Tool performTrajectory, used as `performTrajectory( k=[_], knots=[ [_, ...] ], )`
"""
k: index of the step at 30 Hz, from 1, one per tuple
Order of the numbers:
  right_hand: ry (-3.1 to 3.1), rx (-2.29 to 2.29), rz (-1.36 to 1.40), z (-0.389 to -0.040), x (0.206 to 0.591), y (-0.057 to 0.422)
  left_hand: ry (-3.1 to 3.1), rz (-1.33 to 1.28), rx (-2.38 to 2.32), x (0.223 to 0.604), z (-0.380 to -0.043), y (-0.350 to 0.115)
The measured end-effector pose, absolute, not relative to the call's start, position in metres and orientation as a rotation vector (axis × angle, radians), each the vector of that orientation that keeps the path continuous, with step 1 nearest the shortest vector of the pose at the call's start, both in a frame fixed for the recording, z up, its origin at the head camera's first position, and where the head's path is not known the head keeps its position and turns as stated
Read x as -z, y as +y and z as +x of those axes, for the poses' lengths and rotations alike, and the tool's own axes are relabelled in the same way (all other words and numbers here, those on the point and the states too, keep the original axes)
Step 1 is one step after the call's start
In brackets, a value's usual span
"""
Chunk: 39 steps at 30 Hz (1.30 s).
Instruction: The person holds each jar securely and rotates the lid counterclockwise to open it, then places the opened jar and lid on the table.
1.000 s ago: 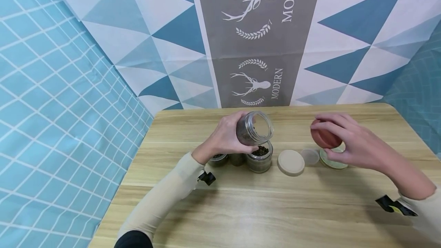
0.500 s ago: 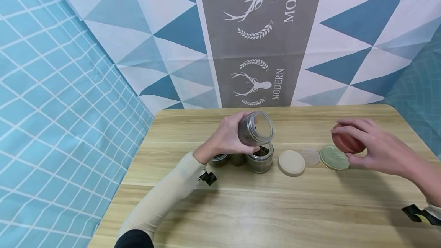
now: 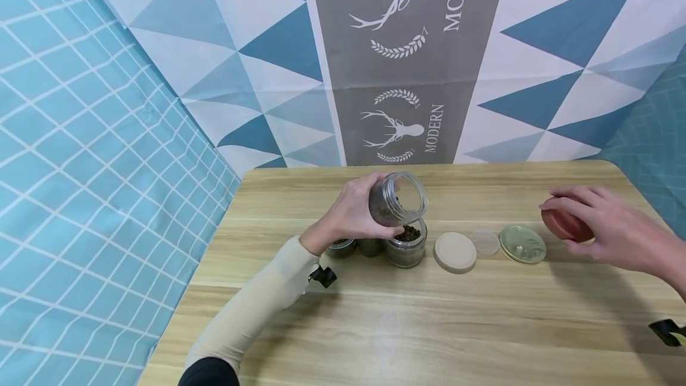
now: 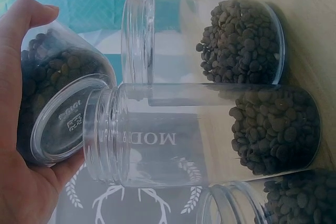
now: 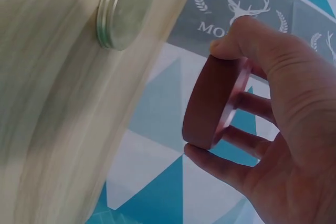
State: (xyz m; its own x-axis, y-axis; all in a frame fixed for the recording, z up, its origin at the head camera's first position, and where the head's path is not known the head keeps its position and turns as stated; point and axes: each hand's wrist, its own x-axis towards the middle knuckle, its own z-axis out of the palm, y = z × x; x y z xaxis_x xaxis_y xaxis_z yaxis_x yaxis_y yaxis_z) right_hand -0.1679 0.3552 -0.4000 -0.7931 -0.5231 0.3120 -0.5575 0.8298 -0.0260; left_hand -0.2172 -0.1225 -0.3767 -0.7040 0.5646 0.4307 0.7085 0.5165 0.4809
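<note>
My left hand (image 3: pixel 348 210) grips a clear glass jar (image 3: pixel 380 204) around its side. The jar is lidless and tilted, its mouth facing right, above a standing jar (image 3: pixel 405 253). Dark brown pellets lie inside the held jar (image 4: pixel 58 66) in the left wrist view. Three open jars stand below it, each partly filled with similar pellets; the middle jar (image 4: pixel 273 129) is nearest the held one's base. Off to the right, my right hand (image 3: pixel 616 231) pinches a reddish-brown round lid (image 3: pixel 565 223) by its edge, above the table. The right wrist view shows the lid (image 5: pixel 210 100) between thumb and fingers.
Right of the jars, a cream lid (image 3: pixel 455 252), a thin clear disc (image 3: pixel 485 242) and a green-gold lid (image 3: pixel 522 244) lie in a row on the wooden table (image 3: pixel 429 326). Patterned cloth (image 3: pixel 278 64) hangs behind the table's far edge.
My right hand has moved right with the reddish-brown lid, past the green-gold lid, which now shows fully. My left hand and its tilted jar stay nearly still.
</note>
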Motion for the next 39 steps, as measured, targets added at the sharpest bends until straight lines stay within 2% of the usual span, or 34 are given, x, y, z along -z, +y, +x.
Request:
performTrajectory(
  k=[27,39],
  knots=[
    [-3.067,-0.256,0.766,-0.175,0.447,0.371,-2.508,-1.094,0.956,0.381,-0.218,-0.121],
    [-3.082,-0.274,0.745,-0.177,0.45,0.373,-2.512,-1.092,0.958,0.381,-0.218,-0.12]
  ],
)
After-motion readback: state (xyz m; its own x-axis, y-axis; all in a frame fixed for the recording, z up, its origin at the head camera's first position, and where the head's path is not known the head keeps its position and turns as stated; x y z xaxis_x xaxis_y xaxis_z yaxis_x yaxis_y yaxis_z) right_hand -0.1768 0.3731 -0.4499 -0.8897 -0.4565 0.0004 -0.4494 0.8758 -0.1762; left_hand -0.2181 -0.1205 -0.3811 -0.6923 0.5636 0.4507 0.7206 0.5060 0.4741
